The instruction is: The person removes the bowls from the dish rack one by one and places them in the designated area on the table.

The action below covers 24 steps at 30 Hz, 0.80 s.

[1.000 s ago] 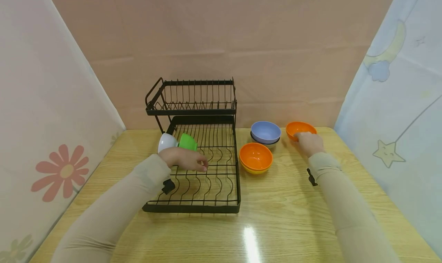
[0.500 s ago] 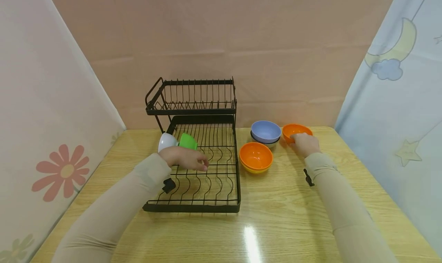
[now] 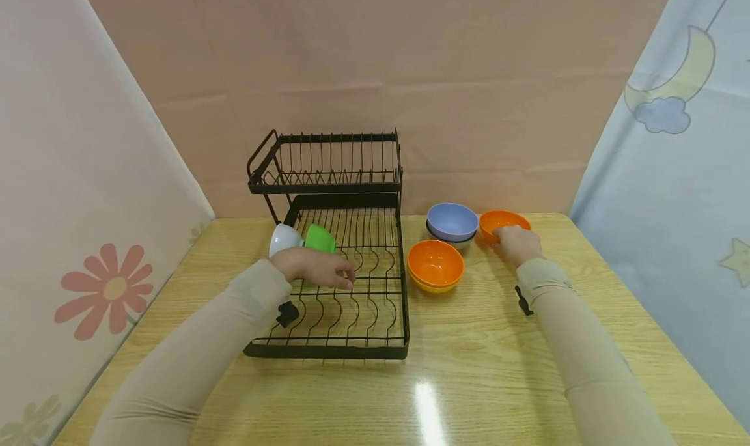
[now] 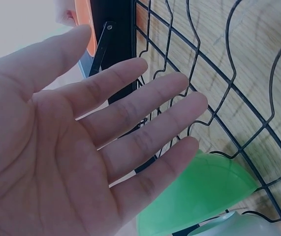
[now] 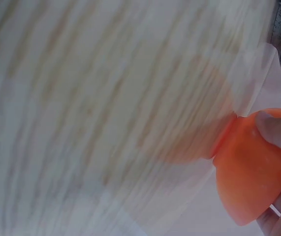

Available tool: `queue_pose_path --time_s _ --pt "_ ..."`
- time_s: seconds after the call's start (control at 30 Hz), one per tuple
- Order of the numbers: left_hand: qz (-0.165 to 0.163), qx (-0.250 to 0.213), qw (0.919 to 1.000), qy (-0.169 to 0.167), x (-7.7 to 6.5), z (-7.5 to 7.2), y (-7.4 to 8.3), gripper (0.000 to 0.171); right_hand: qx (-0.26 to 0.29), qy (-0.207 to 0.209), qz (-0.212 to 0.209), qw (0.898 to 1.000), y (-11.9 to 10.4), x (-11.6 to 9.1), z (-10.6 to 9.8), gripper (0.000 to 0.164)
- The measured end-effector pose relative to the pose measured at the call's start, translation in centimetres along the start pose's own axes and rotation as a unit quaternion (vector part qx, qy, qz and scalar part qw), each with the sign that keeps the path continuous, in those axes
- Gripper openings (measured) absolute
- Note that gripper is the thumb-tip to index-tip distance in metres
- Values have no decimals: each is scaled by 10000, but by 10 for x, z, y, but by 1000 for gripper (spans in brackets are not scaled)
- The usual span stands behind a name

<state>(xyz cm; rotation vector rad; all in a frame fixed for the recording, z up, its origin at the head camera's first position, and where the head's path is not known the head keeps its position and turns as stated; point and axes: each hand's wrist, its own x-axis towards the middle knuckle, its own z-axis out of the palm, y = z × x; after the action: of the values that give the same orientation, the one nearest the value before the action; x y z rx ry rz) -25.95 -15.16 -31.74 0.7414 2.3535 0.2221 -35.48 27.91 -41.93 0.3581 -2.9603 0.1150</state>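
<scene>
At the back right of the table, my right hand (image 3: 520, 245) pinches the near rim of an orange bowl (image 3: 504, 219). In the right wrist view the thumb (image 5: 277, 129) presses the bowl's outer wall, fingers on its other side. Over the left part of the black dish rack (image 3: 328, 352) hovers my left hand (image 3: 316, 268), holding nothing; its fingers (image 4: 145, 142) are spread and nearly straight. Just behind it, a green bowl (image 3: 319, 238) and a white bowl (image 3: 285, 239) stand on edge in the lower rack. The left hand partly hides both.
A blue bowl (image 3: 452, 221), nested in a dark-rimmed one, stands left of the held bowl. Nearer, another orange bowl (image 3: 435, 264) sits in a yellow bowl (image 3: 433, 288), close to the rack's right side. The rack's upper tier (image 3: 328, 189) rises at the back.
The right hand and its orange bowl have shifted slightly left, closer to the blue bowl, then held still. The left hand stays over the rack.
</scene>
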Motion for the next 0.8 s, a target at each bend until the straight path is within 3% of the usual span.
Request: queue_pose_path --time_s 0.6,0.8 --pt "72 -71 9999 -8 -2 0 1 36 334 -218 153 9991 -9 -2 -10 21" --pt "34 -147 9999 -6 -1 2 0 35 277 170 12 9995 -12 -3 -13 34"
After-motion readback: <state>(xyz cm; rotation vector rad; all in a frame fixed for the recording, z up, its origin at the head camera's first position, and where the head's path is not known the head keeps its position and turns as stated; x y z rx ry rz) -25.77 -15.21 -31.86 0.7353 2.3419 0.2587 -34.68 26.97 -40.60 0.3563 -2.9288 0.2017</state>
